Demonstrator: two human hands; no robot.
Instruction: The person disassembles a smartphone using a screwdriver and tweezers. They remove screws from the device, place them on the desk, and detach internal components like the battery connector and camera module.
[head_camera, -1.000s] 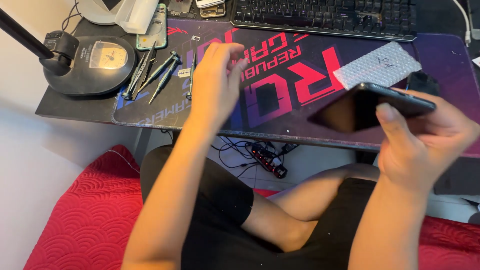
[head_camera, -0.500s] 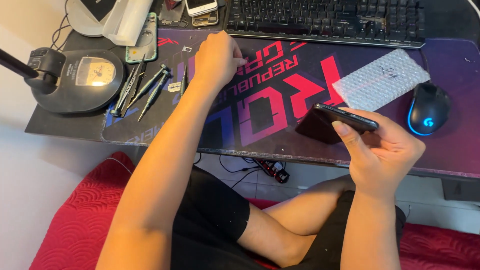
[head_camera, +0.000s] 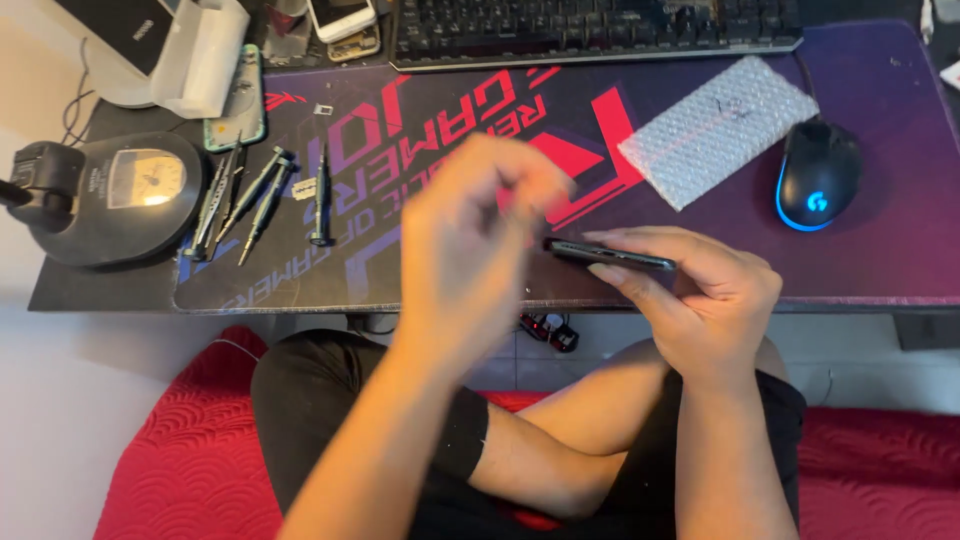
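Note:
My right hand (head_camera: 700, 300) holds a slim dark phone (head_camera: 610, 255) edge-on, just above the front edge of the purple and red desk mat (head_camera: 860, 250). My left hand (head_camera: 470, 240) is blurred with motion, its fingertips bunched close to the phone's left end. Whether it pinches something small I cannot make out. Several thin screwdrivers (head_camera: 250, 200) lie on the mat to the left, one of them (head_camera: 320, 195) standing apart from the rest. A tiny metal piece (head_camera: 322, 108) lies above them.
A sheet of bubble wrap (head_camera: 715, 130) and a black mouse with a blue light (head_camera: 818, 175) lie at the right. A keyboard (head_camera: 600, 25) runs along the back. A round black lamp base (head_camera: 110, 195) stands at the left. A red cushion (head_camera: 180, 450) is under my crossed legs.
My left hand has come back from the screwdrivers at the left to the phone's end. My right hand has turned the phone flatter and lowered it toward the mat's front edge.

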